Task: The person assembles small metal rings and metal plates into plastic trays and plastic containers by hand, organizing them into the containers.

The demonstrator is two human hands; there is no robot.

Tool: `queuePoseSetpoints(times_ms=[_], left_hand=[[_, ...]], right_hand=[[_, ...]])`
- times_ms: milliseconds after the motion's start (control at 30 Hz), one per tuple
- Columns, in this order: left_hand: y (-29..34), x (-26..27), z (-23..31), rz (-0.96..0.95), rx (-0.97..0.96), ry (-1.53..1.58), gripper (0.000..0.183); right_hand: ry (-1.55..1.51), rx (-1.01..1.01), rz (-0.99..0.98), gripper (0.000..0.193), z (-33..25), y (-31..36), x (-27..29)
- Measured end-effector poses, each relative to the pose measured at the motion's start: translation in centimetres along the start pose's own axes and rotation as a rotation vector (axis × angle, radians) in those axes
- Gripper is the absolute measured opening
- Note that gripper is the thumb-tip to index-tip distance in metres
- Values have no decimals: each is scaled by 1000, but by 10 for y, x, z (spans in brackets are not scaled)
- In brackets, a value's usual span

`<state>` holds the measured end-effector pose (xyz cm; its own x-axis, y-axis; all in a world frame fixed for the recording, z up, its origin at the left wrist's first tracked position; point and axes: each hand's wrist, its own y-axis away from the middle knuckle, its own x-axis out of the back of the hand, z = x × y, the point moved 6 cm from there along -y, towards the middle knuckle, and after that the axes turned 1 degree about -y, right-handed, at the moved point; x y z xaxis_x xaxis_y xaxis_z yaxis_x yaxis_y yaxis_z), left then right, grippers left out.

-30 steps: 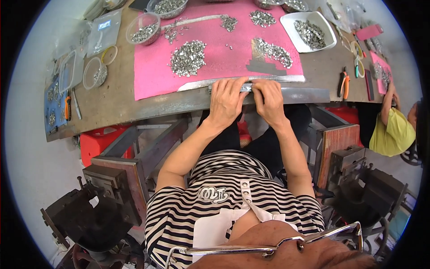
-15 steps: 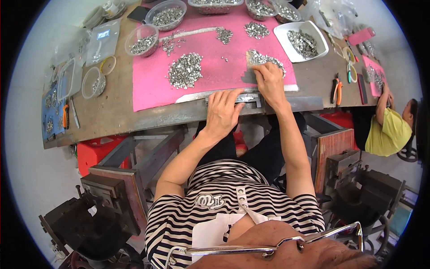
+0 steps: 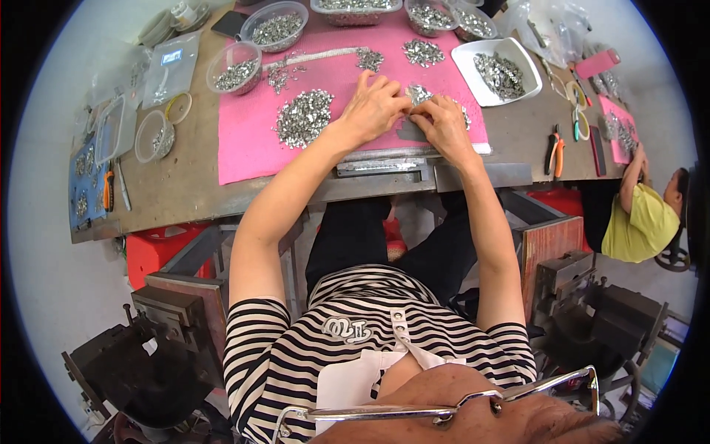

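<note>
My left hand (image 3: 376, 108) and my right hand (image 3: 444, 127) meet over the pink mat (image 3: 244, 159). Their fingertips are pinched close together beside a pile of small silvery metal pieces (image 3: 418, 94). What sits between the fingers is too small or hidden to make out. A flat grey plate (image 3: 410, 132) lies under the right fingers. At the table's near edge, below both hands, is a long metal bar fixture (image 3: 379, 166). A larger heap of metal pieces (image 3: 303, 118) lies left of my left hand.
Round clear tubs of metal pieces (image 3: 235, 68) and a white square dish (image 3: 529, 83) stand around the mat. Orange-handled pliers (image 3: 555, 152) lie on the right, another pair (image 3: 109, 191) on the left. A co-worker in yellow (image 3: 643, 222) sits at the far right.
My left hand has left the metal bar at the near edge and moved up and forward to join my right hand by the pile. The right hand has shifted slightly.
</note>
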<state>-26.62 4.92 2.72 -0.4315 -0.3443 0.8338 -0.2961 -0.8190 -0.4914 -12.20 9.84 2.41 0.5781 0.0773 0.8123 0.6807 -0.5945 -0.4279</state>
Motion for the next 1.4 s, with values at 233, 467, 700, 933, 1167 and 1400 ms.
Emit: queuePoseSetpoints(times_ms=[233,467,700,933,1167,1400], left_hand=[[-15,-6,-9,-65,-50,-5,10],[-11,-12,-11,-36,-96,10,9],[17,21,13,171,98,199,8],[70,29,66,133,212,220,7],[76,29,71,127,176,176,8],[72,29,73,131,151,177,10]], right_hand=[[-86,-19,-49,10,8,3,9],[-59,57,24,9,-7,5,12],[-118,-81,-176,14,10,-13,-4],[-22,149,-143,13,-11,-11,-6],[-493,-263,26,12,-16,23,11],[-874,-455,179,10,3,69,0]])
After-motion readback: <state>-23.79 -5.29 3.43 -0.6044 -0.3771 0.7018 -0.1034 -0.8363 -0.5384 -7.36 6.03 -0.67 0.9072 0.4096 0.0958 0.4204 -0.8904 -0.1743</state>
